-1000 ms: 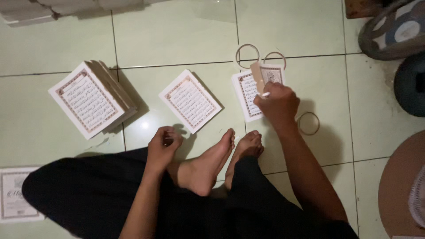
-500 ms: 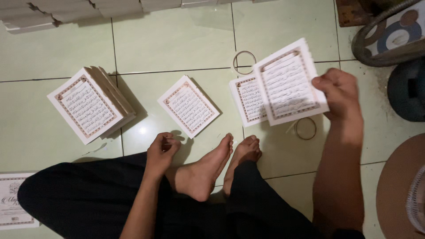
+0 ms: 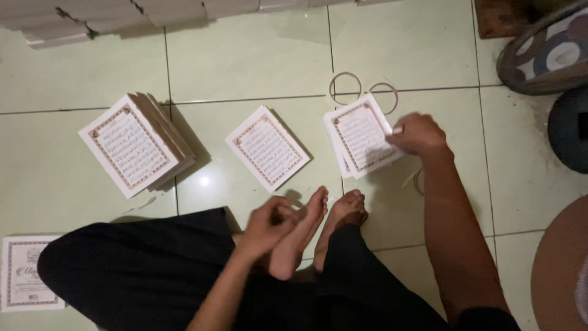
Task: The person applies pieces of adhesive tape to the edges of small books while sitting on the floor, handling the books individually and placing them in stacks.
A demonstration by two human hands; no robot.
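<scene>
1. Three lots of white printed sheets with ornate brown borders lie on the pale green tiled floor (image 3: 257, 55): a thick left stack (image 3: 131, 144), a thin middle stack (image 3: 267, 148), and a small right stack (image 3: 361, 136).
2. Right hand (image 3: 418, 133): fingers closed, pinching the right edge of the small right stack's top sheet; the stack sits just left of the hand, its long axis running away from the person and tilted slightly.
3. Left hand (image 3: 267, 225): loosely curled, resting on the bare left foot (image 3: 298, 236), well apart from all the sheets; the right hand is much the nearer.
4. Two thin rubber-band rings (image 3: 346, 87) lie just beyond the right stack, one partly under it; a third ring (image 3: 418, 181) is half hidden by the right forearm.
5. Cut off: another bordered sheet (image 3: 27, 271) at lower left, pale bundles (image 3: 110, 17) along the top edge, patterned round objects (image 3: 545, 52) at right. How many sheets the fingers grip cannot be made out.
</scene>
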